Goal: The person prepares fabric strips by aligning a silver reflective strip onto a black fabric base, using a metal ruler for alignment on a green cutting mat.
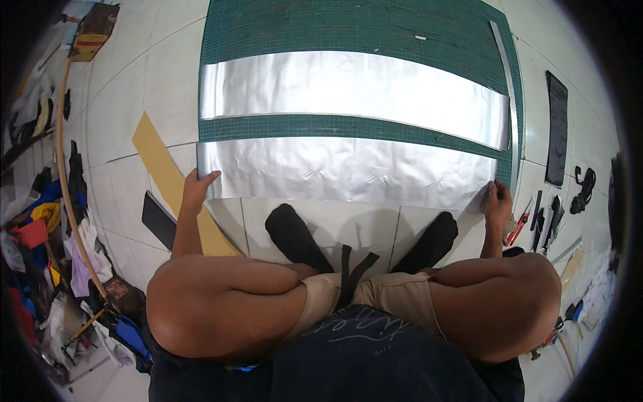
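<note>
A long silver sheet (348,167) lies along the near edge of the green cutting mat (301,30) and overhangs it toward me. At its left end my left hand (197,189) is closed on the edge, thumb on top and fingers partly hidden. Its near right corner is pinched by my right hand (497,201). The sheet has small creases along its middle and right part. Beyond it, a second silver strip (348,84) rests flat on the mat, with a band of green between the two.
A metal ruler (510,87) runs along the mat's right side. To the right lie a black strip (556,127), a black cord (583,191) and red-handled scissors (514,236). At left are a tan board (161,157), a black piece (157,220) and piled scraps (47,221).
</note>
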### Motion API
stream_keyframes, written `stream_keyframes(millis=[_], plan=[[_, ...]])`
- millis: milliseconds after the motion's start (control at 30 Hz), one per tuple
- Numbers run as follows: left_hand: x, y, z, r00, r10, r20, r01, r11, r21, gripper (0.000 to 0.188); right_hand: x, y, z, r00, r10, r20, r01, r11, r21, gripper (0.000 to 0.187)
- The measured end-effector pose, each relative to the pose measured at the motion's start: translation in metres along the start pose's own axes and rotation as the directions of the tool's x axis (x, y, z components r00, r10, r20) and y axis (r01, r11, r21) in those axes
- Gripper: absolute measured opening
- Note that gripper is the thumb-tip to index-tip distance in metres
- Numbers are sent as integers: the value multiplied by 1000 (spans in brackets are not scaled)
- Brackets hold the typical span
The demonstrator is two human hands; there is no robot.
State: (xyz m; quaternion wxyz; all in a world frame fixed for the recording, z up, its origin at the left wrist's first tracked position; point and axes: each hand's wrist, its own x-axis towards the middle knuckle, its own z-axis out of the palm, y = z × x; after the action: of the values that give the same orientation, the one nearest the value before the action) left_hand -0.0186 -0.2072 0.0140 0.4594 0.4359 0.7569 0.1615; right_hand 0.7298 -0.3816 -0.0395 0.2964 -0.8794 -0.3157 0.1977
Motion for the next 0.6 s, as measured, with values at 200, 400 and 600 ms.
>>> stream_keyframes(millis=[200,400,600], plan=[[5,2,2,1000,0,-8,0,1000,27,44,-4,-8,-2,996,-82,-42,73,982,-175,33],[12,-21,-11,999,31,-20,-31,999,-28,47,2,4,2,995,-98,-25,90,970,-225,33],[4,-12,-2,999,-14,-36,15,1000,20,50,-6,-31,1,997,-55,-63,45,987,-151,29]])
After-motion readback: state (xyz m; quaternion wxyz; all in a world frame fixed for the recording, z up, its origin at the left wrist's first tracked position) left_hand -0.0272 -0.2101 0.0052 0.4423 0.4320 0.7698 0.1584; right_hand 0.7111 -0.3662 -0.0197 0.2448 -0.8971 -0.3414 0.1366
